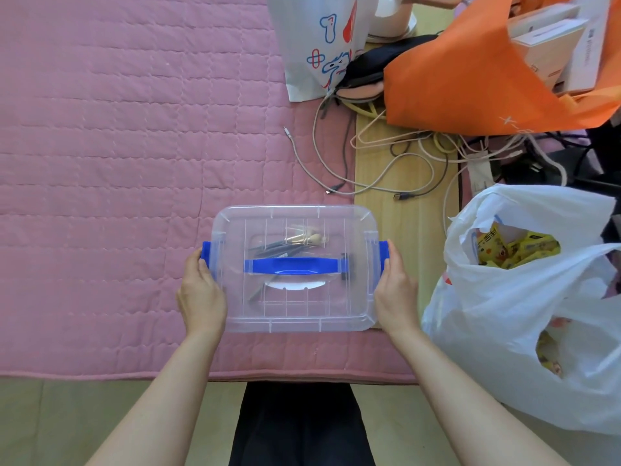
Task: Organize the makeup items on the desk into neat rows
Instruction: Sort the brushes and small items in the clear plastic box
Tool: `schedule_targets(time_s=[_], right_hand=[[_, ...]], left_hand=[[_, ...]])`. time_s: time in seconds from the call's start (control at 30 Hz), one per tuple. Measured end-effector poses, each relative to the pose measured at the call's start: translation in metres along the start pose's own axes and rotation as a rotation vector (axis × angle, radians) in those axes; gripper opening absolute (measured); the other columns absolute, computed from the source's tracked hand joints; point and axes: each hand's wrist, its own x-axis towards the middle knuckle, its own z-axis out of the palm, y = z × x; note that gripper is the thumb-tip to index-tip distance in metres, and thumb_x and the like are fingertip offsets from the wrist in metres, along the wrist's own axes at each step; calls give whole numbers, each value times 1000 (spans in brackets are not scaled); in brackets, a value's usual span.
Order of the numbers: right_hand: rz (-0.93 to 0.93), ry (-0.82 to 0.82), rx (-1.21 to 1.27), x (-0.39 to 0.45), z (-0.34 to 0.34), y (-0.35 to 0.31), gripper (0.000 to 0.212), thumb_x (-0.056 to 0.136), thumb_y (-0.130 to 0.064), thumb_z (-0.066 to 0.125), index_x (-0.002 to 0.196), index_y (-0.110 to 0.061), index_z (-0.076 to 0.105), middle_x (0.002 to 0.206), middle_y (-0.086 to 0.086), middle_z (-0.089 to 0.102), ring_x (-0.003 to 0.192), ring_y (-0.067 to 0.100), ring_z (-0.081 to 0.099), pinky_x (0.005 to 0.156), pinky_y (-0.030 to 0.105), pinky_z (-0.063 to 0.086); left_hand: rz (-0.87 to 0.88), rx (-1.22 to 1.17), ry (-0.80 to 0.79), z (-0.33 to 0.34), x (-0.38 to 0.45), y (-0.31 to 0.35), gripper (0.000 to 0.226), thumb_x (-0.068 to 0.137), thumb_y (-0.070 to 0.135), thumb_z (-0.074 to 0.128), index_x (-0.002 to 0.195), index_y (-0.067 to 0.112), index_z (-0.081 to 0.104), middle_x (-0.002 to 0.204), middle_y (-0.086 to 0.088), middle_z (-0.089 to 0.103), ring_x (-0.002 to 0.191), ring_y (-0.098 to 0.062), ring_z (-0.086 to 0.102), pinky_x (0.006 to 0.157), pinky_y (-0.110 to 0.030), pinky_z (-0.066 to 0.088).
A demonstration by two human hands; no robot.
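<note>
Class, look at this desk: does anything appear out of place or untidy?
Yes. A tangle of cables sprawls from the wooden strip onto the pink mat, loose and knotted beside the clear box.

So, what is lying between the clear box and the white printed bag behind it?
In the head view, pale cables trail over bare pink quilt between the clear box and the white printed bag.

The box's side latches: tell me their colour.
Blue, matching the lid handle; the side latches show clearly in the head view.
</note>
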Motion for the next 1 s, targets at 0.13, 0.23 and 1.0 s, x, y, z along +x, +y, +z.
schedule_targets(time_s=[0.13, 0.23, 1.0], right_hand=[[80, -54, 120, 0, 1, 7, 49, 99, -4, 31, 148, -12, 31, 108, 17, 62, 94, 31, 56, 76, 26, 37], [146, -42, 99, 2, 0, 10, 47, 100, -5, 30, 147, -8, 32, 144, 11, 44, 132, 25, 41, 101, 19, 26], [-454, -98, -484, -31, 42, -58, 44, 80, -13, 72, 121, -16, 58, 149, 10, 38, 140, 35, 31, 107, 63, 26]], left_hand=[[-233, -210, -132, -3, 11, -15, 32, 98, 19, 37, 119, 15, 60, 114, -6, 65, 104, -29, 59, 92, -42, 47], [-337, -302, -201, -10, 12, -20, 36, 95, 19, 43, 128, 22, 56, 122, -1, 61, 110, -23, 59, 98, -43, 48], [850, 360, -349, 21, -32, 23, 33, 94, 23, 50, 125, 16, 57, 151, -9, 37, 142, -34, 26, 112, -56, 26]])
